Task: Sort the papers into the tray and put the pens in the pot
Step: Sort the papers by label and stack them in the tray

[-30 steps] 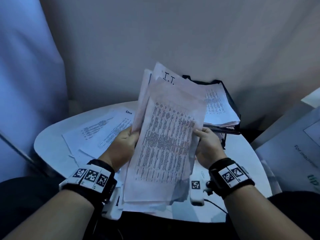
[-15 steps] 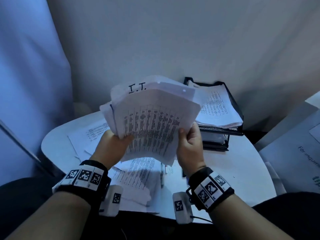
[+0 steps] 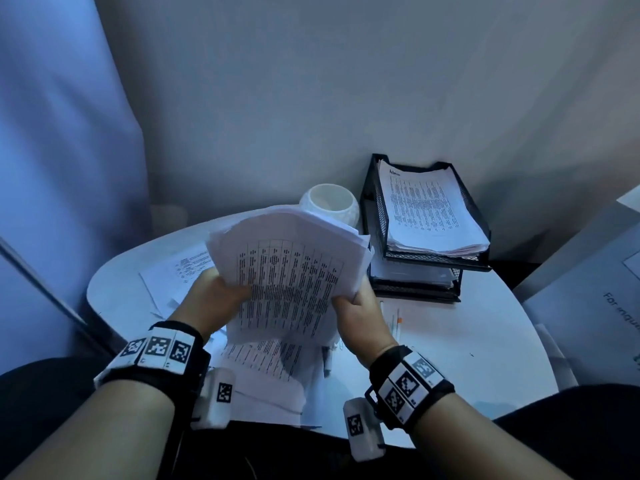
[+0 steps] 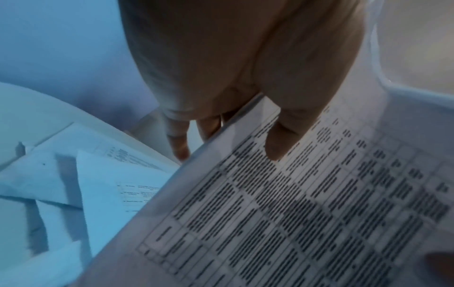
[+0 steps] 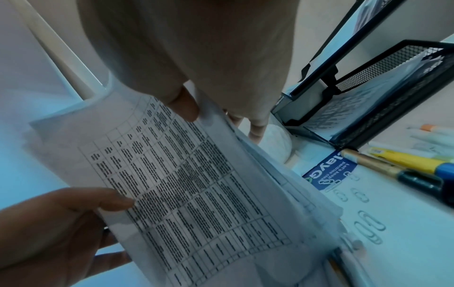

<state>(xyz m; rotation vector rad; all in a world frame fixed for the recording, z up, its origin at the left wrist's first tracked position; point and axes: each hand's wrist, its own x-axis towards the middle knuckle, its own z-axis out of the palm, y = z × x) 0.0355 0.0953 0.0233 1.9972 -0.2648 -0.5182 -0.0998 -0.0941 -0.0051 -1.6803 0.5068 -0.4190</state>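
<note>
papers (image 3: 291, 271) now lowered toward table (image 3: 450, 341), left hand (image 3: 214, 299) & right hand (image 3: 360, 313) both pinching stack edges.

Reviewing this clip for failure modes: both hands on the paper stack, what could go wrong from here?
1. The stack is fanned and uneven, pinched only at its edges by the left hand and right hand; sheets could slip out.
2. The top tray already looks full, so added papers may spill over.
3. The pot stands close behind the stack and could be knocked.
</note>
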